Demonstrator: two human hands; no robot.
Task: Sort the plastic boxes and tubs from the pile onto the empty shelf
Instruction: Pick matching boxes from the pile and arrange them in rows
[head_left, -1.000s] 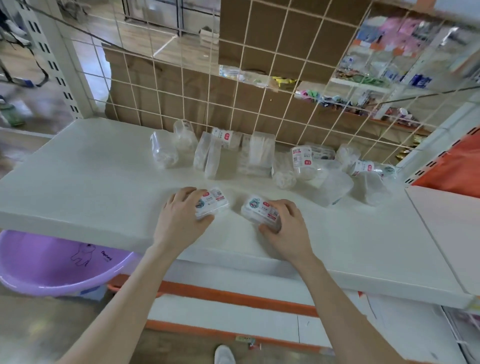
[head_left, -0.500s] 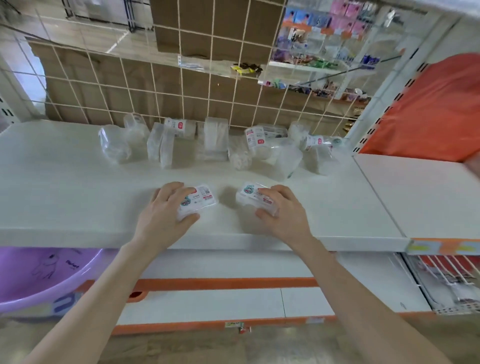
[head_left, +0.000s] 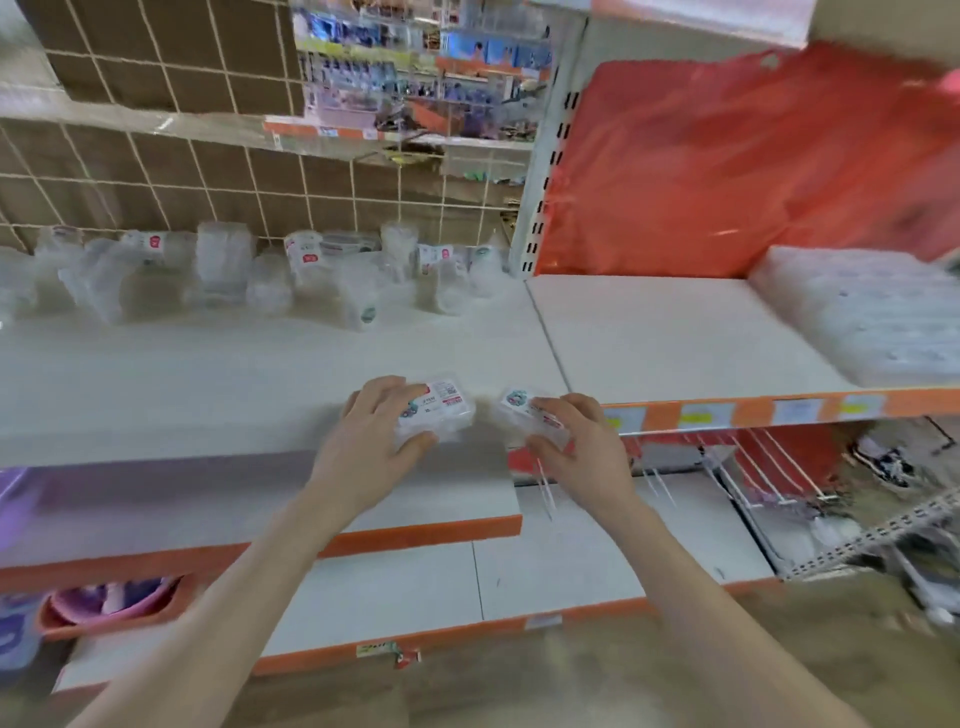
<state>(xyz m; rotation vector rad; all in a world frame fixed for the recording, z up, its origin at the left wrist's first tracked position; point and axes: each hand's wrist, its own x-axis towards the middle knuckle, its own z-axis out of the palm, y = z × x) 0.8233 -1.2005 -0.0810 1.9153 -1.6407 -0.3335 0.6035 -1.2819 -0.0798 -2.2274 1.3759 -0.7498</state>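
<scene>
At the shelf (head_left: 208, 384) lip, nearest us, we judge the step to be a carry: two small clear boxes picked from the stock and bound for a new place. The next move, as we read it, calls for a swing to the right and a flat set-down of both, side by side, on the empty shelf (head_left: 649, 332), short of the white stack (head_left: 857, 312) at its far end.

Our left hand (head_left: 382, 441) grips the left box (head_left: 441, 410), fingers curled over the labelled lid and thumb under the near edge. Our right hand (head_left: 582, 441) grips the right box (head_left: 519, 408) the same way, fingers over the top. The two boxes sit near each other with a gap between, about level with the shelf's front edge. Blur keeps us from telling whether they rest on the board or hang just off it.

Farther back, the pile (head_left: 228, 280) of clear tubs and boxes lies along the rear of the shelf against the wire grid (head_left: 208, 171), well apart from both hands. Beyond the empty shelf hangs a red sheet (head_left: 727, 156).
</scene>
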